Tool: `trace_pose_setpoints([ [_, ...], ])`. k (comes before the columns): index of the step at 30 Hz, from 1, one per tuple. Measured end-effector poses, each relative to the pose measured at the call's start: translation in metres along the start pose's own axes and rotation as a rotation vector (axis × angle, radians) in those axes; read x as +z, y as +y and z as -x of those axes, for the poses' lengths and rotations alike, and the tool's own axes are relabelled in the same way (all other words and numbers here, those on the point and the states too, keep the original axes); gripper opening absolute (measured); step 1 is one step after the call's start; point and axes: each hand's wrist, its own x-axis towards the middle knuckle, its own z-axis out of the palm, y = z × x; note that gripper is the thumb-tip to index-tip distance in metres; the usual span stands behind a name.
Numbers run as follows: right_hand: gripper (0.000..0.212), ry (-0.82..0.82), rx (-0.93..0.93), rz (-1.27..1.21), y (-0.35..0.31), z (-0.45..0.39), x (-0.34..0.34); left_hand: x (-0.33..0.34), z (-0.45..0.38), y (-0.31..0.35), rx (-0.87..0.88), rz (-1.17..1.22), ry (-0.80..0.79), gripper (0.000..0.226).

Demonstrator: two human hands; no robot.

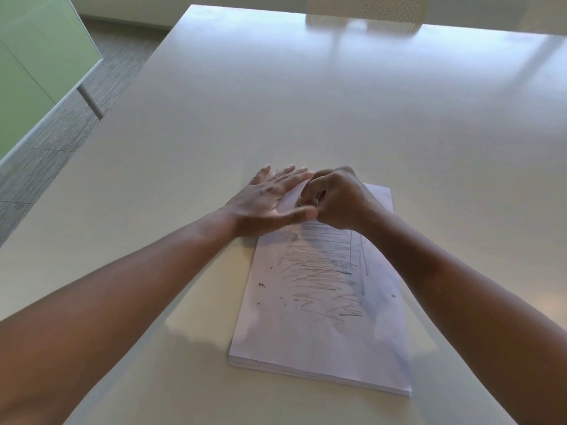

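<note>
A stack of white paper point(322, 338) lies on the white table point(306, 102) in front of me. Grey pencil scribbles point(325, 271) cover the middle of the top sheet, and small dark crumbs point(261, 284) lie to their left. My left hand point(267, 204) lies flat with fingers spread, pressing the sheet's far left corner and the table beside it. Touching its thumb, my right hand point(337, 200) is curled at the sheet's far end, its fingertips pinching a small object that they hide almost entirely.
The table stretches far ahead and to both sides. A pale perforated chair back point(368, 9) stands at the far edge. On the left, a green partition point(30, 72) on a metal leg point(90, 101) stands on grey carpet.
</note>
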Motion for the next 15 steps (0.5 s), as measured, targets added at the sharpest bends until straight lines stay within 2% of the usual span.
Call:
trace_pose_setpoints([
  [2, 0.006, 0.016, 0.005, -0.001, -0.001, 0.0, 0.0, 0.002, 0.006, 0.002, 0.015, -0.082, -0.022, 0.133],
  [5, 0.007, 0.006, 0.01, 0.002, -0.001, 0.0, 0.0, 0.007, 0.009, 0.003, 0.022, -0.197, -0.043, 0.146],
  [8, 0.007, 0.005, 0.004, 0.006, -0.001, 0.0, 0.0, 0.01, 0.009, 0.004, 0.004, -0.267, -0.052, 0.151],
  [15, 0.007, -0.013, -0.041, 0.007, 0.0, 0.003, 0.002, 0.012, 0.01, 0.006, -0.048, -0.259, -0.051, 0.154],
])
